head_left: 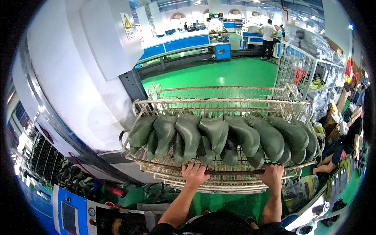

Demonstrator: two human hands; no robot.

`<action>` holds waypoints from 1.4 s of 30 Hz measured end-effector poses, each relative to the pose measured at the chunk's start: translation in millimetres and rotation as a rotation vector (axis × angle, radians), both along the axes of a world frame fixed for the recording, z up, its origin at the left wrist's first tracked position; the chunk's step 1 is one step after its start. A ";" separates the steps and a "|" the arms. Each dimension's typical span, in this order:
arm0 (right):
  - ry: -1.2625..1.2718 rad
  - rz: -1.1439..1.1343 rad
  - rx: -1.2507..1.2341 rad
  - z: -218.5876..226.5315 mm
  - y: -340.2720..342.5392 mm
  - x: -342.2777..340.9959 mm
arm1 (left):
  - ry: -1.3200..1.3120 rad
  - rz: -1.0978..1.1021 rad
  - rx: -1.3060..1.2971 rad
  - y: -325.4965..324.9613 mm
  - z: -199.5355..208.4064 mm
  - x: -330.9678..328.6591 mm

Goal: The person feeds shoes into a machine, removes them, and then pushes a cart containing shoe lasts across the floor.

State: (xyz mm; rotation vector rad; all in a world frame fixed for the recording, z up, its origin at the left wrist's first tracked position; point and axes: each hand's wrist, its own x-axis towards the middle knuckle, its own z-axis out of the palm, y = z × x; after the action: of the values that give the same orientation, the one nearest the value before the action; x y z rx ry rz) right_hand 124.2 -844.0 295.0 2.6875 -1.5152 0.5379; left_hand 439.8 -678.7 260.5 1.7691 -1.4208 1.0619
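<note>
A cream-coloured wire rack cart (223, 101) stands right in front of me. Along its upper shelf lies a row of dark green shoe lasts (188, 135), several of them side by side, with more tucked beneath. My left hand (194, 175) is wrapped round the cart's near rail (235, 171), left of its middle. Farther right on that rail, my right hand (272, 174) grips it the same way. Both forearms reach forward from the lower edge. Neither hand touches the lasts.
A white pillar (74, 78) with an electrical box (113, 35) rises close on the left. At right stands a wire cage (295, 68) of bagged goods; a seated person (348, 137) is nearby. Blue-and-white workbenches (186, 43) and two people (267, 37) are beyond the green floor (219, 72).
</note>
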 end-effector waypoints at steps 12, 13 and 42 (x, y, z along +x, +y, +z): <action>-0.005 0.009 -0.012 4.0 2.9 1.3 | -0.029 -0.015 -0.049 -2.7 6.5 -4.1; -0.029 0.005 -0.036 0.6 1.6 -0.6 | -0.036 -0.015 -0.051 -2.8 6.7 -5.0; -0.167 0.146 -0.197 -3.2 -0.4 -6.7 | 0.248 0.174 0.252 16.5 17.5 -42.7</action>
State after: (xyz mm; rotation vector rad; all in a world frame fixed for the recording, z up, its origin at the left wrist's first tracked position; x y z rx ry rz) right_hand 117.4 -844.4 291.8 2.6688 -1.2270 0.8878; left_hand 397.1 -662.2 278.0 2.1546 -1.3095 0.7390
